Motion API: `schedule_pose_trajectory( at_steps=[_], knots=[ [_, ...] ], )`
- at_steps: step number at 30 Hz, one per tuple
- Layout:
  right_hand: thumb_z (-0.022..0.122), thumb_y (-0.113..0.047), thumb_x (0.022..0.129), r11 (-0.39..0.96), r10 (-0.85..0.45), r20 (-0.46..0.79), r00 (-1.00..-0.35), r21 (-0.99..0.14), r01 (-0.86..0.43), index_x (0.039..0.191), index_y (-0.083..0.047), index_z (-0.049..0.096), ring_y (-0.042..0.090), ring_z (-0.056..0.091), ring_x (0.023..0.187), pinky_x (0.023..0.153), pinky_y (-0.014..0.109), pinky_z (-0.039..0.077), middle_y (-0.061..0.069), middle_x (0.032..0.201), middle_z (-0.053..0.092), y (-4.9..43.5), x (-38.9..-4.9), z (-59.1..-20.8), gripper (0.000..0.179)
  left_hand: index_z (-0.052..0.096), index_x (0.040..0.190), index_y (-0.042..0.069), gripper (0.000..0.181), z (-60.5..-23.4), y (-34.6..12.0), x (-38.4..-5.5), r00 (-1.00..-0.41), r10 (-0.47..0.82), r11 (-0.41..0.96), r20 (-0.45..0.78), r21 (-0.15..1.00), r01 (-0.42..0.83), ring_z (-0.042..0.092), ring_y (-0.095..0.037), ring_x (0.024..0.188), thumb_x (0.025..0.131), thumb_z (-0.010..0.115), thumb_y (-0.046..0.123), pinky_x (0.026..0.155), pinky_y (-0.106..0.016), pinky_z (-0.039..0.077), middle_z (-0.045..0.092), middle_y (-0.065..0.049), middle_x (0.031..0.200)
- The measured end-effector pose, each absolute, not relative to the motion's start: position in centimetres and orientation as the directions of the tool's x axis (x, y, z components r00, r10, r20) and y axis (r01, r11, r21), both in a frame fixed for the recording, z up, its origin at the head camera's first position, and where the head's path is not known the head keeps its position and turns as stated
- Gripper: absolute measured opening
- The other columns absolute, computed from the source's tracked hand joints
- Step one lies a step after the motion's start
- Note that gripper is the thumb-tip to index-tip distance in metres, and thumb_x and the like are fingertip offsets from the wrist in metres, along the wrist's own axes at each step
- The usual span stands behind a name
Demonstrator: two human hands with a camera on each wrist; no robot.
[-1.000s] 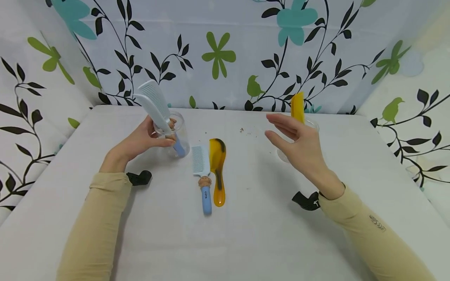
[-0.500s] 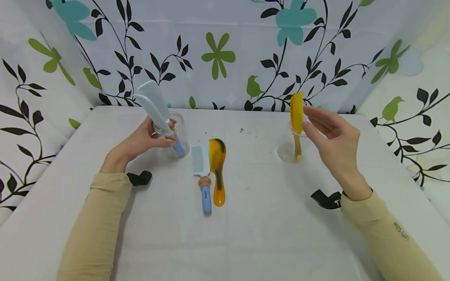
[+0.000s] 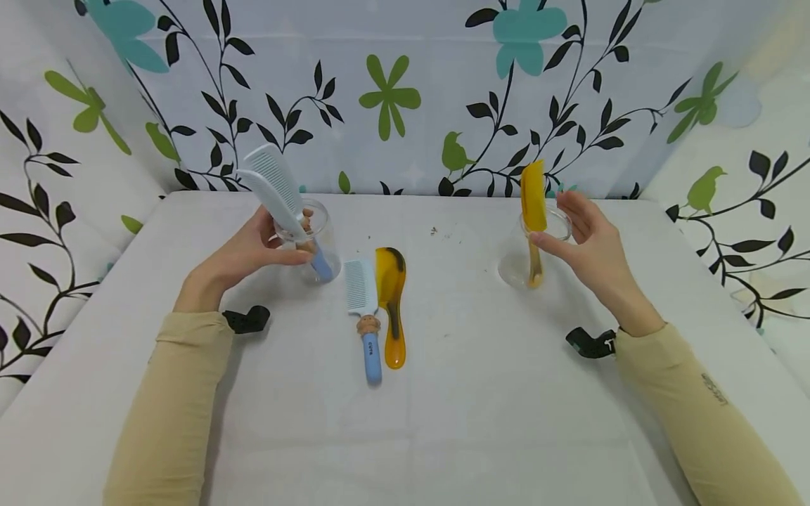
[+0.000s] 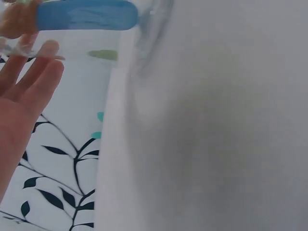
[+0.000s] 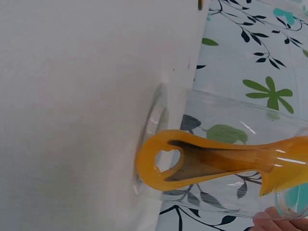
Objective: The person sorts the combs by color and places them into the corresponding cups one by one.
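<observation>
At the left, my left hand (image 3: 243, 256) holds a clear jar (image 3: 324, 232) near its rim, thumb in front and fingers behind. Two pale blue combs (image 3: 273, 183) lean out of it; a blue handle (image 4: 89, 14) shows through the wall in the left wrist view. My right hand (image 3: 591, 256) wraps the upper part of a second clear jar (image 3: 514, 266), thumb across the near side and fingers behind the rim. A yellow comb (image 3: 534, 197) stands in that jar, teeth end up; its handle (image 5: 207, 159), with a cut-out hole, reaches the jar's bottom in the right wrist view.
Between the jars lie a blue-handled comb (image 3: 364, 320) with a small doll-like figure and an amber-and-black comb (image 3: 392, 309), side by side. Small dark crumbs (image 3: 434, 230) dot the white table (image 3: 405, 436). A patterned curtain (image 3: 405, 161) stands behind the table's far edge.
My right hand has moved right from beside the yellow comb, then closed in around the right jar's rim. The left hand has kept its hold on the left jar.
</observation>
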State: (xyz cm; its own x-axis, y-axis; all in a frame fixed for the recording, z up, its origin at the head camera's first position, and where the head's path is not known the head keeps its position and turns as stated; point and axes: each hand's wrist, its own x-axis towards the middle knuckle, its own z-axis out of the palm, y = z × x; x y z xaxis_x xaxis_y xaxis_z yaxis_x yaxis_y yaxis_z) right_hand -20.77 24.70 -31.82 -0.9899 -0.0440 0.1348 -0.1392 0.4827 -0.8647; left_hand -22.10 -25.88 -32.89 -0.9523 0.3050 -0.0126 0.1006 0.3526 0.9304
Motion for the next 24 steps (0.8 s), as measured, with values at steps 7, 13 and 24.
schedule_pose_trajectory(
  at_steps=[7, 13, 24],
  knots=[
    [0.078, -0.040, 0.087, 0.498, -0.072, 0.023, -0.997, -0.866, -0.056, 0.159, -0.021, 0.022, 0.030, 0.032, 0.146, 0.119, 0.058, 0.029, 0.005, 0.161, 0.034, 24.8, -21.6, -33.5, 0.093, 0.024, 0.153, 0.026, 0.083, -29.6, -27.2, -20.7, -0.959, 0.222, 0.190, 0.177, 0.957, 0.220, 0.031, -0.026, 0.147, 0.090, 0.068, -0.002, 0.117, -0.027, 0.036, 0.032, -0.008, 0.159],
    [0.078, -0.044, 0.084, 0.531, -0.055, 0.029, -0.998, -0.846, -0.054, 0.157, -0.021, 0.026, 0.032, 0.036, 0.134, 0.114, 0.059, 0.030, 0.007, 0.157, 0.038, 24.8, -21.6, -34.2, 0.093, 0.034, 0.148, 0.015, 0.063, -27.3, -27.0, -19.3, -0.923, 0.051, 0.005, 0.382, 0.924, 0.383, 0.046, -0.020, 0.134, 0.093, 0.063, 0.006, 0.107, -0.017, 0.042, 0.048, -0.009, 0.146],
    [0.077, -0.040, 0.087, 0.503, -0.051, 0.063, -0.997, -0.861, -0.080, 0.156, -0.019, 0.027, 0.030, 0.035, 0.136, 0.116, 0.055, 0.029, 0.006, 0.157, 0.037, 24.6, -21.6, -34.4, 0.087, 0.054, 0.115, -0.001, 0.043, -21.8, -20.9, -16.4, -0.481, -0.459, 0.093, 0.747, 0.578, 0.810, 0.060, -0.031, 0.111, 0.075, 0.067, 0.004, 0.105, -0.033, 0.048, 0.063, -0.015, 0.114]
  ],
)
